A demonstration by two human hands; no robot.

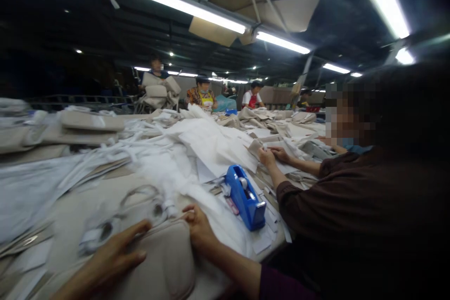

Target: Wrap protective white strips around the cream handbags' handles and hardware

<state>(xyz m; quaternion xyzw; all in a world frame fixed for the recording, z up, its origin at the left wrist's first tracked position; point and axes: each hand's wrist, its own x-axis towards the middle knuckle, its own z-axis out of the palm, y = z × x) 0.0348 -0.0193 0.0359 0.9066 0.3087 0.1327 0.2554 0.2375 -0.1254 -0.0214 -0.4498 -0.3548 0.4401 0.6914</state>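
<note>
A beige padded fabric piece (167, 262) with rounded corners lies at the near edge of the table, below the middle of the view. My left hand (117, 255) is over its left side, thumb and fingers spread apart. At the piece's upper right corner, my right hand (199, 227) pinches the edge between thumb and fingers. Just beyond the piece are rolls of white tape (105, 232) and a blurred ring-shaped roll (140, 197). A blue tape dispenser (244, 197) stands to the right of my right hand.
White sheet material (218, 143) is heaped mid-table. Stacked beige pieces (87, 124) lie at the left. A person in a brown top (333, 197) sits close on the right, both hands on a beige piece. Several people work at the far side.
</note>
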